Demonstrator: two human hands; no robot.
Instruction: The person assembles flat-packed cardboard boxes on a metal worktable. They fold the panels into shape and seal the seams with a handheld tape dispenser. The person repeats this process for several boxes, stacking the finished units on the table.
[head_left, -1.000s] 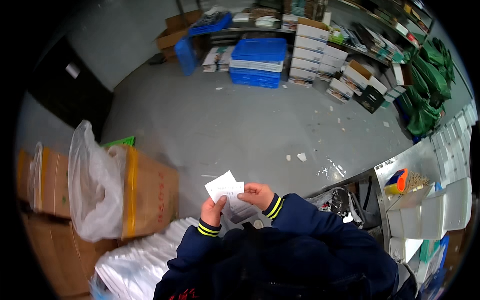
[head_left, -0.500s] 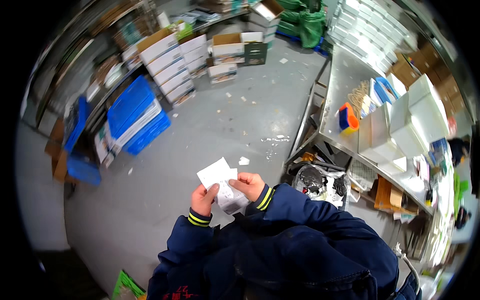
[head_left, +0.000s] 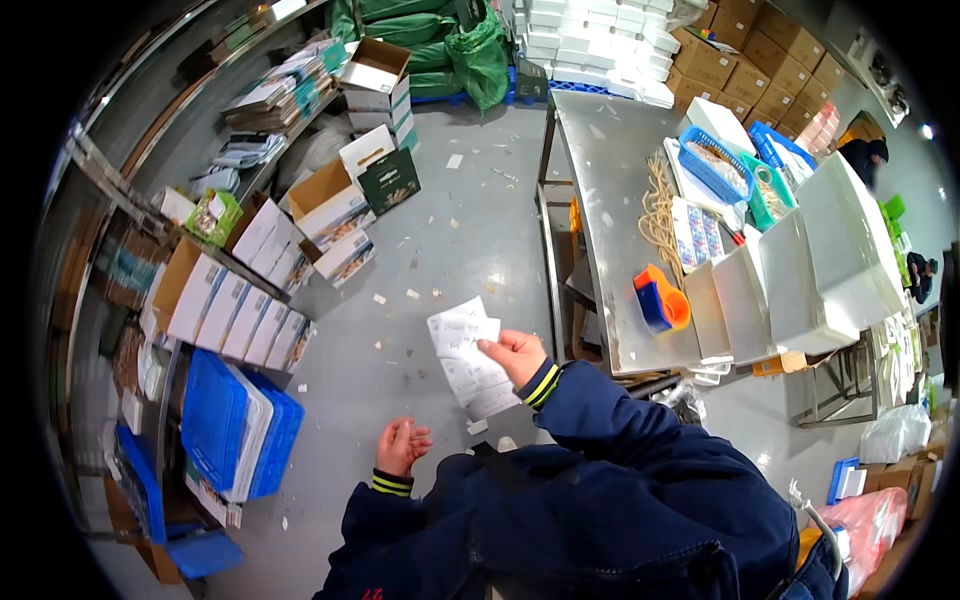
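Note:
My right hand [head_left: 515,357] grips a small bundle of white paper slips [head_left: 467,355] with printing on them, held out in front of me above the grey floor. My left hand [head_left: 401,444] hangs lower and to the left, palm up, fingers loosely curled, holding nothing and apart from the slips. Both wrists wear dark blue sleeves with yellow-striped cuffs.
A steel table [head_left: 612,205] to the right carries an orange and blue tape dispenser [head_left: 660,299], white bins [head_left: 800,270], a blue basket [head_left: 715,164] and rubber bands. Open cardboard boxes [head_left: 325,200] and blue crates [head_left: 235,425] line the left. Paper scraps litter the floor.
My view has swung round towards the steel table. My left hand has let go of the slips and dropped down; my right hand alone holds them now.

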